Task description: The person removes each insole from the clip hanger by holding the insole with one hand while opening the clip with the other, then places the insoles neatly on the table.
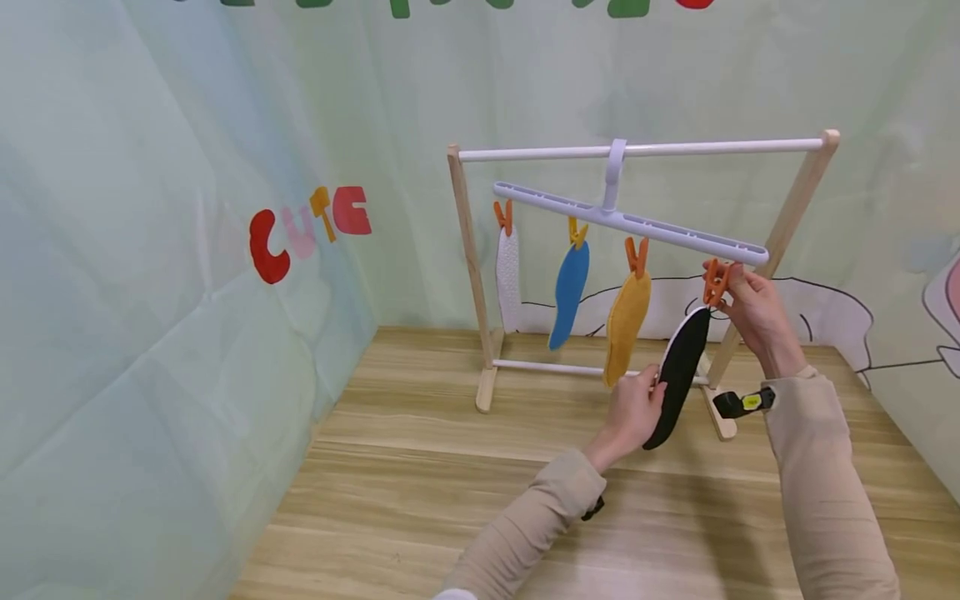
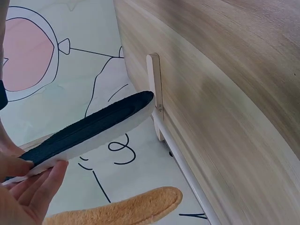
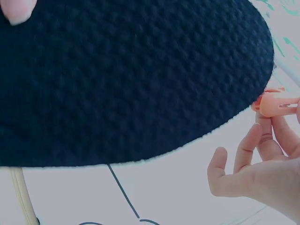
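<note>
In the head view a black shoe insole (image 1: 681,379) with a white underside hangs tilted below the right end of a lavender clip hanger (image 1: 675,236). My left hand (image 1: 632,410) pinches the insole along its left edge, thumb on the black face and fingers behind on the white one. My right hand (image 1: 759,315) pinches an orange clip (image 1: 716,283) at the insole's top end. The right wrist view shows the clip (image 3: 276,104) right at the insole's rim, the other fingers of that hand (image 3: 267,176) loosely bent below.
A white insole (image 1: 508,279), a blue insole (image 1: 571,293) and a yellow-orange insole (image 1: 628,325) hang from clips along the hanger. The hanger hooks over the white top bar (image 1: 540,154) of a wooden rack (image 1: 470,258) on the wood-grain table (image 1: 405,467). A printed cloth backdrop (image 1: 420,92) surrounds it.
</note>
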`<state>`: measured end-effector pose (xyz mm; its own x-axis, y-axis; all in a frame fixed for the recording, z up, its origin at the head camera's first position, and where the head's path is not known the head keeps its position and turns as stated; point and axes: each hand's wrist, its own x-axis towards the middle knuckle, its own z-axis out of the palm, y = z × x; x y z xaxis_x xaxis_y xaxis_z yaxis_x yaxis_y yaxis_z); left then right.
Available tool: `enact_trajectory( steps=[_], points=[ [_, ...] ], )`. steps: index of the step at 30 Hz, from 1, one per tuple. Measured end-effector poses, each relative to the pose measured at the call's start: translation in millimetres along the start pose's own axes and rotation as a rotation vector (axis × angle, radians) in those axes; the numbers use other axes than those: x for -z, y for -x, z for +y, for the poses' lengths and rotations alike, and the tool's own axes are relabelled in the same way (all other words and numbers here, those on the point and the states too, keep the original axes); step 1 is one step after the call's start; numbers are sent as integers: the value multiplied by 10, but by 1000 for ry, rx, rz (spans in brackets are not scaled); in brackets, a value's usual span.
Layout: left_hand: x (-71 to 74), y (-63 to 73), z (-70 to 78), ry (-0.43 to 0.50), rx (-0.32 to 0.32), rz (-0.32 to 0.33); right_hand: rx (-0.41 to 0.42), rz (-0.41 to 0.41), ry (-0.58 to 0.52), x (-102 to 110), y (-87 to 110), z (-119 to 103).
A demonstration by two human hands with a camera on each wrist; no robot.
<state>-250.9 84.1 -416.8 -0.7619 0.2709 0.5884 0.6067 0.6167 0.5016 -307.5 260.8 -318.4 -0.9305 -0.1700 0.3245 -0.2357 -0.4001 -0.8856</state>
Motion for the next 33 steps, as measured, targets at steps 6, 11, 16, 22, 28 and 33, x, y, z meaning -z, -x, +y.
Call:
enact_trajectory(
  steps=[6,11,16,22,28,33],
  points=[
    [66,47,-33,26,15,24,-5,1,33,12,-1,-5],
    [135,81,-65,48,27,26,18,-1,35,25,-18,-13],
    [188,101,-87,52,31,43,41,23,15,22,-40,-13],
    [220,117,-124,35,54,46,54,40,-49,12,-63,-13],
    [287,144,-153,67,80,16,65,58,-106,24,-55,-6],
    [337,173,-195,93,91,9,66,109,-63,16,-64,-7]
  ],
)
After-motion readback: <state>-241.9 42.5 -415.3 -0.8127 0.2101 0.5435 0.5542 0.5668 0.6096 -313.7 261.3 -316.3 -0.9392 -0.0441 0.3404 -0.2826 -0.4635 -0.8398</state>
